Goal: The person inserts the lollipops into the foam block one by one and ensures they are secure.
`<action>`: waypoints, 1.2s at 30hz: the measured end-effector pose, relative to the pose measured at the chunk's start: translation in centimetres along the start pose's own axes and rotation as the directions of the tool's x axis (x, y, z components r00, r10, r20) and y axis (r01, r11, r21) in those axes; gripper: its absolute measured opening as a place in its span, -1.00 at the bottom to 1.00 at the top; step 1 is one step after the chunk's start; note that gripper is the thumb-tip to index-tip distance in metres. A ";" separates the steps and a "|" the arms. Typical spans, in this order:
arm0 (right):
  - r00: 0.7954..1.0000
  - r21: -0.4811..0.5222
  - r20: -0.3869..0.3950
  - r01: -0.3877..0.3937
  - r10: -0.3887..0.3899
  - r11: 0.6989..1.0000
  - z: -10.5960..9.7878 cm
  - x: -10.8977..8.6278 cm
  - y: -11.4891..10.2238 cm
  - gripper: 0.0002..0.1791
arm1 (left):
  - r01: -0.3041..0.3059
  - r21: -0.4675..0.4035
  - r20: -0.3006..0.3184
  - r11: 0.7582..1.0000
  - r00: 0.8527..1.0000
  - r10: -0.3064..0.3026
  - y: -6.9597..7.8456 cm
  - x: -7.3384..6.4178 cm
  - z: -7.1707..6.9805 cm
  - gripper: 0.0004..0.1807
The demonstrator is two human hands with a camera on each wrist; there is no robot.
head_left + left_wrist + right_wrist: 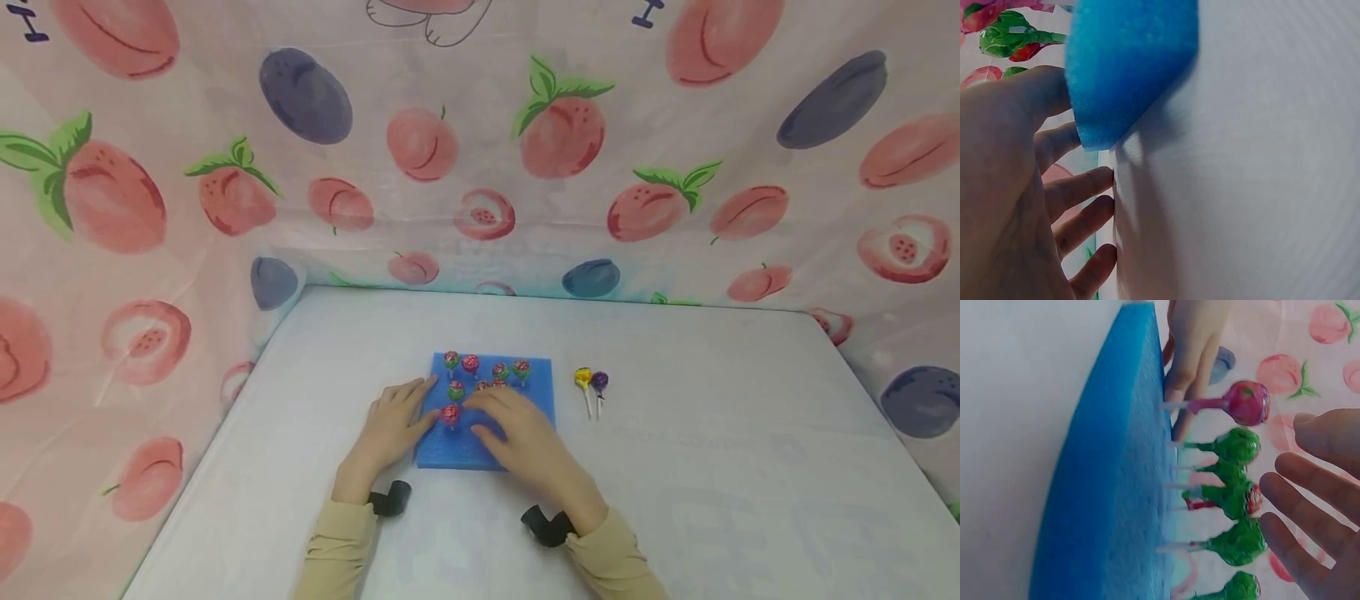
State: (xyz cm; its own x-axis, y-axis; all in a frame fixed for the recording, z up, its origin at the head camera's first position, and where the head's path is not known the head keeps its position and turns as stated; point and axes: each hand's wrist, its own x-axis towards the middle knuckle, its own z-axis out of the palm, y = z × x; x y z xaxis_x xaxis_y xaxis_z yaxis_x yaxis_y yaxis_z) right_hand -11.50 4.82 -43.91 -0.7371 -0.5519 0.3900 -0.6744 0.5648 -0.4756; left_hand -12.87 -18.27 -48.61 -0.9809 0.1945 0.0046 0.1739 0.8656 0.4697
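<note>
A blue foam board lies on the table with several lollipops standing in it on their sticks. Among them are a pink lollipop near the left edge and a green lollipop. My left hand rests at the board's left side, thumb and forefinger against the foam, other fingertips on the table. Over the board hovers my right hand, fingers loosely extended and nothing between them. Its fingertips are close to the wrapped heads; whether they touch I cannot tell. In the head view this hand hides part of the board.
Right of the board, a yellow lollipop and a purple lollipop lie side by side on the white table. A fruit-print cloth hangs behind the table and along its left side.
</note>
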 end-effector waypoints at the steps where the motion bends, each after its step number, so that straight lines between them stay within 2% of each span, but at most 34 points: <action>1: 1.000 0.001 -0.005 0.001 -0.001 1.000 -0.1 0.0 0.1 -0.67 | 0.001 0.000 0.000 1.000 1.000 -0.001 0.0 0.0 0.0 -0.36; 13: 0.998 -0.011 -0.067 -0.016 0.016 1.000 -1.6 -0.4 1.4 -0.71 | -0.005 0.003 0.003 1.000 1.000 0.005 0.1 0.0 -0.1 -0.36; 20: 0.994 -0.019 -0.084 -0.076 0.074 0.997 -2.6 -0.7 2.3 -0.76 | -0.004 -0.002 -0.002 1.000 1.000 0.004 0.2 0.0 -0.1 -0.36; 25: 0.989 -0.022 -0.119 -0.089 0.086 0.996 -3.2 -0.9 2.9 -0.75 | -0.006 -0.010 -0.006 1.000 1.000 0.006 0.2 -0.1 -0.1 -0.36; 36: 0.963 0.007 -0.147 -0.229 0.228 0.973 -4.6 -1.8 4.5 -0.74 | -0.006 -0.011 -0.009 1.000 1.000 0.006 0.1 0.0 0.1 -0.36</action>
State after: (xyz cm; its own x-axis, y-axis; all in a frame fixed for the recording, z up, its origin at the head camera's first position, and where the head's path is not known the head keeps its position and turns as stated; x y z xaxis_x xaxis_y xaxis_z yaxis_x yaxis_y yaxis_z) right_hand -13.36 11.17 -43.10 -0.8695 -0.3124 0.3826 -0.4870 0.6718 -0.5582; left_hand -12.86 -18.16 -48.64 -0.9806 0.1956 0.0151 0.1788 0.8591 0.4795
